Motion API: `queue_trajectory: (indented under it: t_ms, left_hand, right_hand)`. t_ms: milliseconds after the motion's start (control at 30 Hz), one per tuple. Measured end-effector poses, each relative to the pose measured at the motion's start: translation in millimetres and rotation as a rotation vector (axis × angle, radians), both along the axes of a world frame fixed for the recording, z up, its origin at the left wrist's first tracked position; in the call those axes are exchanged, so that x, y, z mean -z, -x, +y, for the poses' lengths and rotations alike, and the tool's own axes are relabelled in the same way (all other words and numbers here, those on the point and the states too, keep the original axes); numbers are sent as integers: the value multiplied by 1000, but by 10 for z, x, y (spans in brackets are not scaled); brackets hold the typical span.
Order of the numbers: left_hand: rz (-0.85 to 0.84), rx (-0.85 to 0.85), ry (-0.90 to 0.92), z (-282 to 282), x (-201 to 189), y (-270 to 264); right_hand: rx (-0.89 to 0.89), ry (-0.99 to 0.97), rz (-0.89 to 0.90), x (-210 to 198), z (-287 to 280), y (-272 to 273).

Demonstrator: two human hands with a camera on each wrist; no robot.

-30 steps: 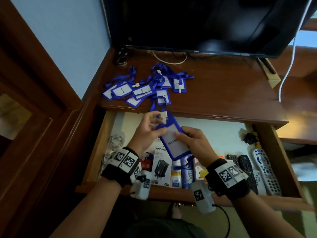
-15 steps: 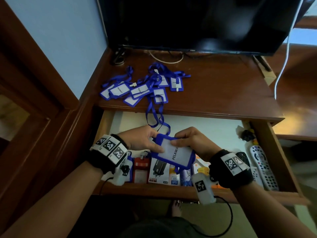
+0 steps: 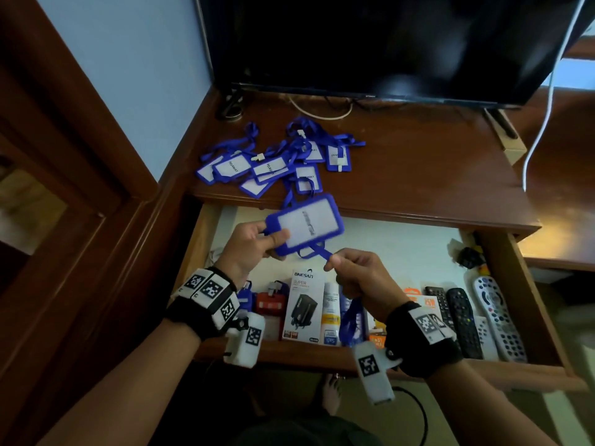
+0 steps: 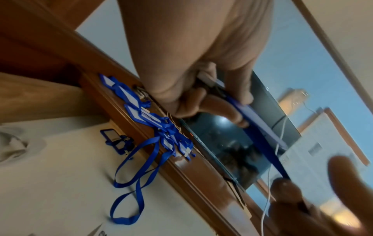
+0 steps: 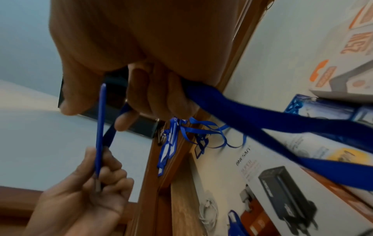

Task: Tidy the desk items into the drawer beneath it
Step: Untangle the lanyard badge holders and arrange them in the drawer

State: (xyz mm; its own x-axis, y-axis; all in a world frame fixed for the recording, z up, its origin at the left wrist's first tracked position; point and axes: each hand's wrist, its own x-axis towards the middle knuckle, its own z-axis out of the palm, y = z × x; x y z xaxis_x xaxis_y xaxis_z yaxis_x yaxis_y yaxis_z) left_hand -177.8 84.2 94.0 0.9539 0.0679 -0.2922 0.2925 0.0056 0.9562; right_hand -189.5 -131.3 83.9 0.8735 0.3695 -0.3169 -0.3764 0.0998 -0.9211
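A blue badge holder with a white card hangs in the air over the open drawer, blurred by motion. My left hand grips its lower left corner; in the left wrist view the fingers curl under the badge holder. My right hand pinches the blue lanyard strap just below the holder, and the rest of the strap runs through the fist and hangs down. Several more blue badges lie tangled at the desk's left front.
A dark TV stands at the back of the desk, with a white cable at its right. In the drawer lie a charger box, small packets, several remotes at the right and another blue badge.
The badge holder has risen from low over the drawer to desk-edge height. My right hand has left the holder and now pinches its strap; the left hand still holds the holder.
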Motion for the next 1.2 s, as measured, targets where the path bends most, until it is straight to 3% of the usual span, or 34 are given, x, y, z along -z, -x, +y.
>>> queue_trajectory:
  t_ms: [200, 267, 367, 400, 467, 667, 767, 867, 967, 1100, 1200]
  left_hand:
    - [-48, -401, -20, 3, 99, -72]
    - [-67, -425, -167, 15, 183, -72]
    - [-137, -153, -681, -11, 332, 37]
    - [-148, -22, -787, -48, 363, 98]
    - [-116, 209, -819, -114, 416, 215]
    - [24, 601, -672, -64, 289, 319]
    - [85, 627, -277, -6, 83, 342]
    - [43, 538, 115, -30, -107, 336]
    - [-30, 385, 227, -163, -164, 250]
    - [-96, 96, 311, -297, -62, 112]
    - [-109, -101, 346, -323, -32, 9]
  right_hand:
    - [-46, 79, -38, 34, 88, 111]
    - [-80, 124, -77, -19, 147, 147]
    - [-127, 174, -161, -136, 205, 184]
    - [-142, 192, -194, -168, 212, 175]
    - [-149, 262, -273, -210, 215, 111]
    - [-142, 542, -438, -190, 61, -145]
    - [-111, 470, -364, -170, -25, -167]
    - [-34, 128, -134, -127, -34, -92]
    - [136, 36, 99, -25, 72, -41]
    - [157, 12, 116, 75, 328, -221]
    - [66, -15, 84, 169, 471, -329]
